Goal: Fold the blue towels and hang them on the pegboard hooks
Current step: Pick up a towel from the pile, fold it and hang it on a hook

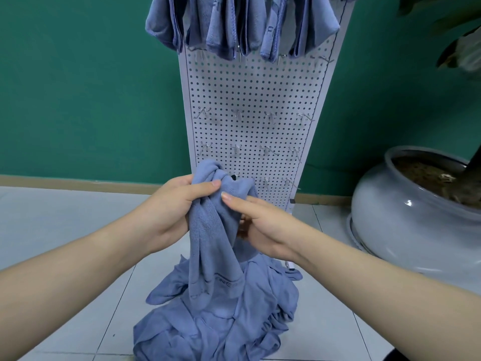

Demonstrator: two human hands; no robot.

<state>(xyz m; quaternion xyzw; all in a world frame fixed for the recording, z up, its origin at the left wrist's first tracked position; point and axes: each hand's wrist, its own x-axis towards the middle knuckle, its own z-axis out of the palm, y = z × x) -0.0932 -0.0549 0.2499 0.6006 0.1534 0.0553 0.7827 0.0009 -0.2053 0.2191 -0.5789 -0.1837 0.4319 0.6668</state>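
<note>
A crumpled blue towel (210,238) hangs from both of my hands in front of the white pegboard (250,100). My left hand (171,207) grips its bunched top, thumb pressed over the cloth. My right hand (263,220) holds the towel from the right, thumb on its front and fingers behind the fabric. Below, a pile of blue towels (221,316) lies on the tiled floor. Several folded blue towels (234,24) hang along the top row of the pegboard. Bare metal hooks (238,114) stick out in rows lower down.
A large grey ceramic plant pot (406,217) with soil and a trunk stands at the right, leaves overhead. The green wall (91,87) rises behind the pegboard. Pale floor tiles (65,217) spread to the left.
</note>
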